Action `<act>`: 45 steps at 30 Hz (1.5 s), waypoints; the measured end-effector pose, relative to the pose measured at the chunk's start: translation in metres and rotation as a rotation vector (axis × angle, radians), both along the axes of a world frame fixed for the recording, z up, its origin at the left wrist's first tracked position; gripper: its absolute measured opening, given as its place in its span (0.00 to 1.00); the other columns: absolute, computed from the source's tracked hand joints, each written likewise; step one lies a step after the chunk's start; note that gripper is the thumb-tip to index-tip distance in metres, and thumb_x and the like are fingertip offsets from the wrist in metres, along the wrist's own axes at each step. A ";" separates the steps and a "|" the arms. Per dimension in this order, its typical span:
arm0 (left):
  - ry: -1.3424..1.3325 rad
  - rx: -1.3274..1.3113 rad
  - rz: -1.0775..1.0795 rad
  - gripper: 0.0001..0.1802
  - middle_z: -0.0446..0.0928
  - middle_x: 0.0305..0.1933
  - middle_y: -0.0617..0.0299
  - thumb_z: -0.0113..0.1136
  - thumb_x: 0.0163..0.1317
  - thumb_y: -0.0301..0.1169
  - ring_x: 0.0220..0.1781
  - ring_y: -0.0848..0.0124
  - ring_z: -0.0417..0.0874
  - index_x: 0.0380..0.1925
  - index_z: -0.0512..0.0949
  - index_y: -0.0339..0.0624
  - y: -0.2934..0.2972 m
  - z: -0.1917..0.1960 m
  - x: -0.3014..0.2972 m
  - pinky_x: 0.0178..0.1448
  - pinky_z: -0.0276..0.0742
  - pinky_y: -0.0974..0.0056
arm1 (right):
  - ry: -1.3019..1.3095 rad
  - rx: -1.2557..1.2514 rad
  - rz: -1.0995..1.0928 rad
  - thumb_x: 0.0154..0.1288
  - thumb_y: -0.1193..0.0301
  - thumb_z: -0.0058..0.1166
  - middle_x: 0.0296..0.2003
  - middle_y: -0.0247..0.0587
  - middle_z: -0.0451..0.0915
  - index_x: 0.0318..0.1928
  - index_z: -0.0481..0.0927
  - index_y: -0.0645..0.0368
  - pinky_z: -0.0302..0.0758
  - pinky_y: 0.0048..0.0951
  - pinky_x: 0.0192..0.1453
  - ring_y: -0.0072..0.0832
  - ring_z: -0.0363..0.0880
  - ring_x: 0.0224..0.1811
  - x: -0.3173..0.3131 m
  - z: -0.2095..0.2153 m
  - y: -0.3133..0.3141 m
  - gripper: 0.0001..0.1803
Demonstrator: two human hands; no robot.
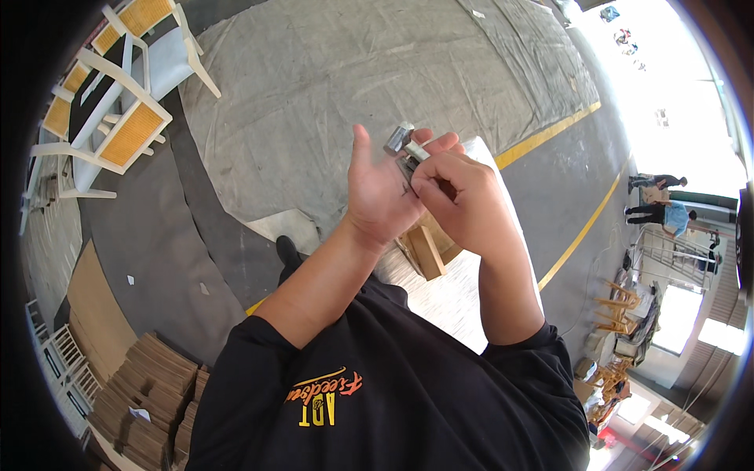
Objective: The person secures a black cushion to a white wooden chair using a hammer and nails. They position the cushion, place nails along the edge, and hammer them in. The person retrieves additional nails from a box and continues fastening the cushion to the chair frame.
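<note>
The hammer-like tool (396,140), with a silver head and a pale shaft, was found raised above the bench (465,302), in front of the wearer's chest. Its long axis ran obliquely: the head pointed away and to the left, and the visible shaft sloped back rightward into the curled fingers of the right hand (462,187). The right grip appeared clenched around the shaft; the far end of the shaft was concealed by that hand.

The left hand (382,195) was turned palm up, thumb extended, its grip apparently released. Its palm lay just below and left of the shaft, and its fingertips showed behind the tool. The right hand was judged the nearer to the shaft, the left thumb standing apart from the head. A small dark item (408,167) lay between palm and right fingertips, too indistinct to identify. A brown block (426,253) rested beneath, on the bench.
</note>
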State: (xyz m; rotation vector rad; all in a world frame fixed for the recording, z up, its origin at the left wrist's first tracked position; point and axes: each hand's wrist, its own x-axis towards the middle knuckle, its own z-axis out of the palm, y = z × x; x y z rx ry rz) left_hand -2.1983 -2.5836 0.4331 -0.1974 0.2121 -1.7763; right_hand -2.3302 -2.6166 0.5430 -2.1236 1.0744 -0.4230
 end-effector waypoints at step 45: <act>-0.296 0.110 0.200 0.54 0.64 0.86 0.37 0.35 0.77 0.80 0.92 0.40 0.55 0.70 0.75 0.39 0.059 -0.006 0.057 0.89 0.56 0.28 | 0.009 -0.465 0.406 0.64 0.72 0.67 0.37 0.38 0.78 0.34 0.81 0.58 0.84 0.46 0.33 0.43 0.85 0.32 0.059 -0.053 0.041 0.06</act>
